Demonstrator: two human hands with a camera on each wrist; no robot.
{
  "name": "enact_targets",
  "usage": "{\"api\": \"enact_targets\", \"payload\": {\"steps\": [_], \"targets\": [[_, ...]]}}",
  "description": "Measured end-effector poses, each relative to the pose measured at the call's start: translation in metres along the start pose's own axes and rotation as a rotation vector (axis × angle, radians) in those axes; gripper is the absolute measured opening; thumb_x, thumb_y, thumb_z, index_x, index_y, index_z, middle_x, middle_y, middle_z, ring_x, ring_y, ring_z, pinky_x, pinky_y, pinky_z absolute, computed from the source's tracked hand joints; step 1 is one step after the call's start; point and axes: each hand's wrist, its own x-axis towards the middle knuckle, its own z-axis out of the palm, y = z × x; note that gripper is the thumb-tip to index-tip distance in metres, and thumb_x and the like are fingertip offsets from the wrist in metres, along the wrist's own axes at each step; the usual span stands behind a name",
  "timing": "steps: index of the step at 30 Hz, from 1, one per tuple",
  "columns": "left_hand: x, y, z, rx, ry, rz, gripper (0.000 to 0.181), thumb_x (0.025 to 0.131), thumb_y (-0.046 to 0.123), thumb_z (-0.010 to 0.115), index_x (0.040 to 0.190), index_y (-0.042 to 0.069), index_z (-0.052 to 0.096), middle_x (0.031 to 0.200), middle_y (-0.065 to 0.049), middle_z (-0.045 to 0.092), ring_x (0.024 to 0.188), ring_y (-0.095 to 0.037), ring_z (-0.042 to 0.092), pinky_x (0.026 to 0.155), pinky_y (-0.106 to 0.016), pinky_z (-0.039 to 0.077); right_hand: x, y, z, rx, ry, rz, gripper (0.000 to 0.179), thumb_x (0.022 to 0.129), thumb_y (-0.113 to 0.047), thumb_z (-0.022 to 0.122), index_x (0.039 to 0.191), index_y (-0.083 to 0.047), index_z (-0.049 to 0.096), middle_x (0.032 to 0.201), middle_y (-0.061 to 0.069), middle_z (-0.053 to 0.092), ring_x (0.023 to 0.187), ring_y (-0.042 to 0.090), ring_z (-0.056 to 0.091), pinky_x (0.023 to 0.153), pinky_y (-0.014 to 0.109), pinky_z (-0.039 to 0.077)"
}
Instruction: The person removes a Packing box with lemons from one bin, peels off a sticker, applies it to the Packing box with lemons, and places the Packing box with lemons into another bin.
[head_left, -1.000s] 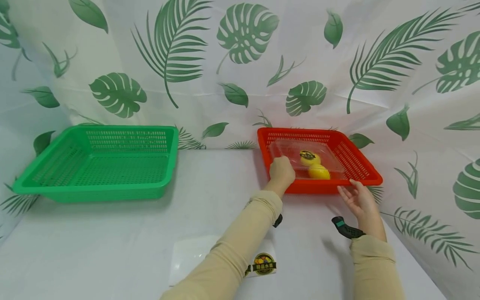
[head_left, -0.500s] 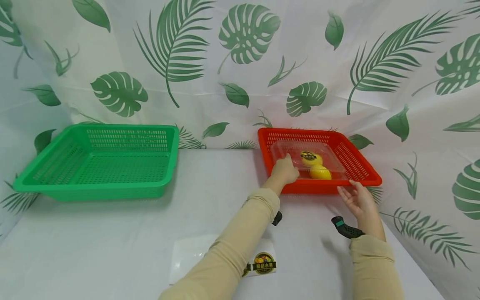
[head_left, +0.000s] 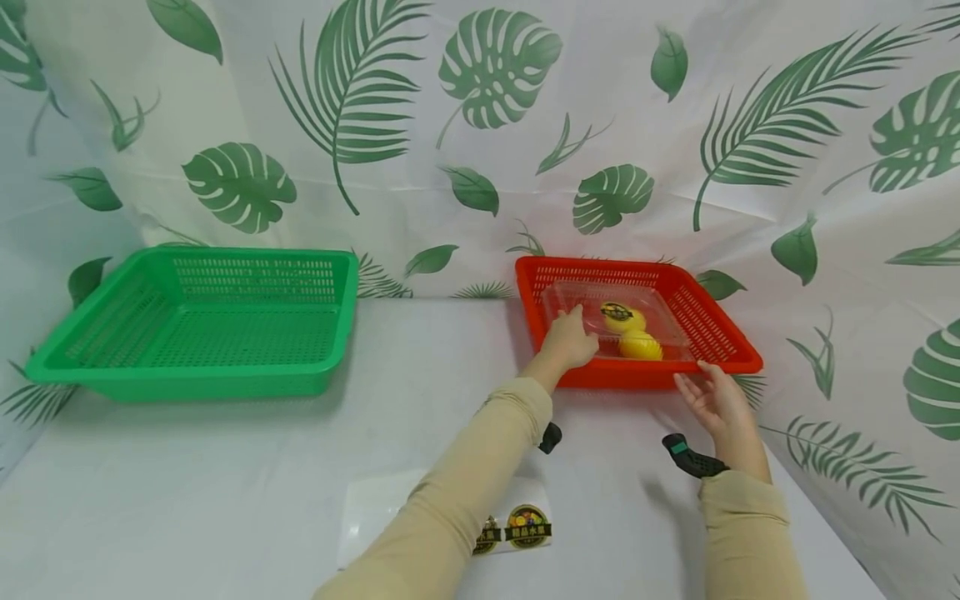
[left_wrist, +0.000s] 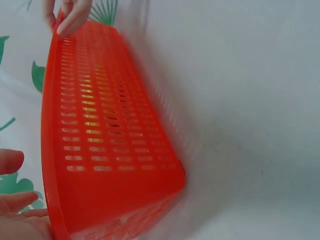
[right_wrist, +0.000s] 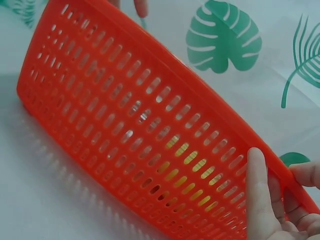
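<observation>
In the head view a red basket stands at the back right. Inside it lies a clear plastic box with a round black-and-gold label and two yellow fruits. My left hand reaches over the basket's front left, index finger and thumb spread, at the box's near left corner; whether it touches the box I cannot tell. My right hand pinches the front right rim, seen closely in the right wrist view, where the basket wall shows yellow through its slots.
A green basket stands at the back left with nothing in it. On the table in front, a white sheet with round labels lies partly under my left forearm. A leaf-patterned cloth hangs behind the baskets.
My left hand, a fist at the box's left corner a second ago, has loosened, its index finger and thumb now extended. The right hand keeps its place on the rim.
</observation>
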Motion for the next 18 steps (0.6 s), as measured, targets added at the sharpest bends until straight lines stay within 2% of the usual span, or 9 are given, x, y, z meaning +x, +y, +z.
{"api": "enact_targets", "payload": {"steps": [4,8,12,14,16,18], "targets": [[-0.004,-0.004,-0.007,-0.069,0.023,0.043,0.054,0.092,0.018,0.049,0.142,0.009,0.032,0.143,-0.007,0.035,0.133,-0.019,0.028,0.107,-0.029,0.026,-0.001,0.000,0.002,-0.010,0.003,0.021,0.059,0.086,-0.019,0.064,0.130,-0.035,0.029,0.110,-0.004,0.040,0.079,0.020,0.061,0.083,0.033,0.050],[-0.009,-0.006,-0.013,-0.156,0.034,0.074,0.049,0.091,0.019,0.051,0.138,0.009,0.038,0.136,-0.005,0.044,0.117,-0.016,0.044,0.098,-0.028,0.037,-0.004,-0.001,0.000,-0.028,0.000,0.048,0.049,0.084,-0.021,0.066,0.121,-0.032,0.035,0.104,-0.001,0.045,0.079,0.021,0.061,0.082,0.032,0.050],[-0.016,-0.009,-0.020,-0.280,0.031,0.031,0.043,0.092,0.020,0.052,0.134,0.013,0.045,0.127,-0.005,0.052,0.095,-0.015,0.052,0.083,-0.026,0.045,-0.006,-0.003,-0.004,-0.056,-0.027,0.054,0.040,0.085,-0.023,0.065,0.114,-0.028,0.038,0.092,0.004,0.052,0.079,0.022,0.061,0.082,0.032,0.051],[-0.020,-0.012,-0.024,-0.372,0.023,0.002,0.041,0.093,0.020,0.052,0.132,0.014,0.047,0.122,-0.006,0.054,0.087,-0.015,0.056,0.079,-0.026,0.047,-0.007,-0.002,-0.005,-0.081,-0.046,0.052,0.036,0.086,-0.024,0.064,0.113,-0.027,0.039,0.088,0.005,0.054,0.078,0.022,0.061,0.081,0.032,0.051],[-0.023,-0.016,-0.028,-0.456,0.009,-0.014,0.039,0.093,0.018,0.052,0.131,0.013,0.047,0.119,-0.008,0.054,0.084,-0.017,0.059,0.079,-0.028,0.050,-0.008,-0.001,-0.006,-0.104,-0.065,0.052,0.032,0.088,-0.024,0.061,0.112,-0.026,0.040,0.085,0.005,0.055,0.076,0.022,0.061,0.081,0.032,0.051],[-0.026,-0.022,-0.034,-0.491,-0.010,-0.014,0.038,0.093,0.018,0.052,0.131,0.013,0.048,0.120,-0.008,0.054,0.088,-0.019,0.060,0.081,-0.030,0.050,-0.009,0.000,-0.006,-0.129,-0.084,0.054,0.027,0.090,-0.024,0.058,0.111,-0.025,0.040,0.084,0.006,0.055,0.076,0.023,0.061,0.080,0.033,0.052]]}}
